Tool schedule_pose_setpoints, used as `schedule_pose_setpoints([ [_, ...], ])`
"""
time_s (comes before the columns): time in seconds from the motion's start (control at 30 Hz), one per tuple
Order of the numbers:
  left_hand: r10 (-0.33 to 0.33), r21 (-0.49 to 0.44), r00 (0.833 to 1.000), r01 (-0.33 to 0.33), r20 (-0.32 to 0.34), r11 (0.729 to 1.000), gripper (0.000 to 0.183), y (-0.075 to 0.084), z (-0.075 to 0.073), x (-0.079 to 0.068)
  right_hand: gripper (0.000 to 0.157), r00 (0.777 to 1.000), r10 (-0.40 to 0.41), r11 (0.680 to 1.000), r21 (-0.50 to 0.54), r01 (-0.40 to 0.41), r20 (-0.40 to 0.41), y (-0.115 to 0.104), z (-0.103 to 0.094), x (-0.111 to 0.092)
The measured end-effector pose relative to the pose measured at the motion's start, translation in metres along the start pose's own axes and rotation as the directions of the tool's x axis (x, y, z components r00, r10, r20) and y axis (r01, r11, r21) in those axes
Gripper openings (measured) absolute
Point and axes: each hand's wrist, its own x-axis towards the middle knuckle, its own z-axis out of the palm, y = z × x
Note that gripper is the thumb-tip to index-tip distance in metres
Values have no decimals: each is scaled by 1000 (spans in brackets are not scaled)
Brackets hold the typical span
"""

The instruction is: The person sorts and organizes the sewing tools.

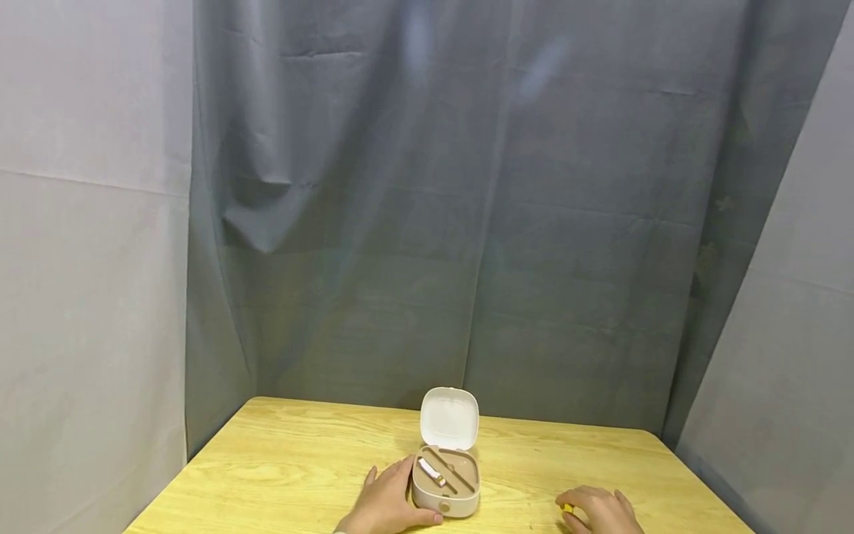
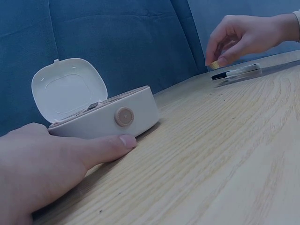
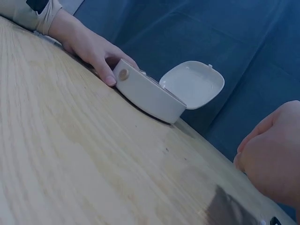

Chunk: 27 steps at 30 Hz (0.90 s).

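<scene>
A small white box (image 1: 445, 506) with a tan inner tray and a round tan button stands on the table, its white lid (image 1: 450, 417) raised at the back. My left hand (image 1: 383, 498) holds the box at its left side, thumb along the front and fingers along the side. Inside, a short white strip with a metallic-looking end (image 1: 431, 472) lies slanted beside the diagonal dividers. Away to the right, my right hand (image 1: 600, 510) pinches a small yellow piece (image 1: 568, 508) between thumb and fingers, and its kind is too small to tell.
Close below the right hand, a flat pale object with a black end (image 2: 238, 72) lies on the wooden table (image 1: 280, 467). Grey curtains (image 1: 400, 222) hang behind the table, with paler cloth (image 1: 93, 222) at the sides.
</scene>
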Motion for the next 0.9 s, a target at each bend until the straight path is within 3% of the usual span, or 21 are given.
schedule_pose_setpoints([
  [0.2, 2, -8, 1000, -2, -2, 1000, 112, -2, -3, 0, 21, 985, -134, 990, -48, 130, -105, -22, 0, 10],
  [0.43, 10, -17, 1000, -10, 3, 1000, 111, -3, 0, -1, 23, 954, -263, 964, -75, 255, -146, -49, 5, 22],
  [0.9, 14, -4, 1000, -14, -9, 1000, 112, -5, -2, 1, 18, 866, -435, 898, -52, 436, -246, -105, 28, 42],
])
